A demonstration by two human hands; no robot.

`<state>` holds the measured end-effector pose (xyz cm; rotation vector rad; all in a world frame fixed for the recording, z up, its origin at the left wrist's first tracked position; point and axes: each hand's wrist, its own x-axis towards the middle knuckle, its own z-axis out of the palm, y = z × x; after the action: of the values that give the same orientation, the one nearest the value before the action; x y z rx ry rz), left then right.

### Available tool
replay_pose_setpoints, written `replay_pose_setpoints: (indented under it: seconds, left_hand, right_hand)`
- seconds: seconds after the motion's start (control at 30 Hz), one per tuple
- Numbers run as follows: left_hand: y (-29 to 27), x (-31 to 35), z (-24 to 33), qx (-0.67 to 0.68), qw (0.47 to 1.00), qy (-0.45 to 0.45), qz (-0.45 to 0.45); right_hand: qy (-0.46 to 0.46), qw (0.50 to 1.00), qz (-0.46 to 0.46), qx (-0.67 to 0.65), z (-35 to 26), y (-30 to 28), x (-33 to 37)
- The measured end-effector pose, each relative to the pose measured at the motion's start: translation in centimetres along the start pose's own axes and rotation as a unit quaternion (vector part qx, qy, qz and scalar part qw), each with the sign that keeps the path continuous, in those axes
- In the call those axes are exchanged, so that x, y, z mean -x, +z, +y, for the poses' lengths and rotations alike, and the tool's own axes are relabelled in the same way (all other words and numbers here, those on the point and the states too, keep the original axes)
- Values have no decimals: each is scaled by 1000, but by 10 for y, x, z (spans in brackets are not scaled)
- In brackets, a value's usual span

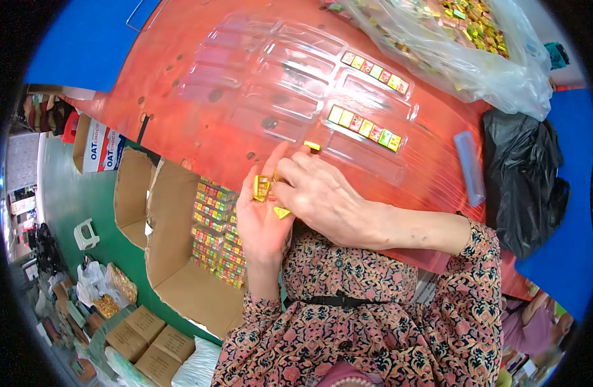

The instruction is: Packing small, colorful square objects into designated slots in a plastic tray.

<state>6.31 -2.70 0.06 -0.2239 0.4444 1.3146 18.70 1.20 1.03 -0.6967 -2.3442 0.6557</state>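
My left hand (263, 226) is turned palm up and holds small yellow wrapped pieces (261, 188), probably sweets. Over that palm, my right hand (322, 197) has its fingers bent and drawn together; what they pinch is hidden. One more yellow piece (312, 146) shows just beyond the right hand's knuckles, at the near edge of a clear plastic tray (301, 91). Two of the tray's slots carry rows of small coloured pieces, an upper row (375, 73) and a lower row (365, 128), in yellow, red and green.
The tray lies on a red-covered table (174, 84). A clear bag (438, 58) of wrapped pieces is at the far right, near a black plastic bag (521, 174). Left of me, an open carton (174, 258) holds filled trays (216, 226). A white stool (86, 235) stands on the green floor.
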Motion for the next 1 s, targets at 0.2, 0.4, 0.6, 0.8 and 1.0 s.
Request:
replay_pose_setpoints:
  seconds: [0.2, 0.4, 0.6, 0.8, 1.0]
  left_hand:
    - [-14, -4, 5, 51, 999, -17, -6]
    - [-17, -5, 21, -90, 995, -30, -14]
    - [11, -17, 2, -326, 943, 69, -3]
    - [30, -43, -12, -560, 810, 171, 19]
    - [44, -66, -18, -654, 744, 133, 23]
  right_hand:
    - [27, 997, 50, -54, 9, -22, 2]
    - [252, 950, 102, -156, 65, -77, 7]
    - [330, 927, 99, -145, 93, -106, 35]
    - [309, 949, 53, -38, 106, -124, 76]
    - [366, 930, 11, -36, 99, -137, 97]
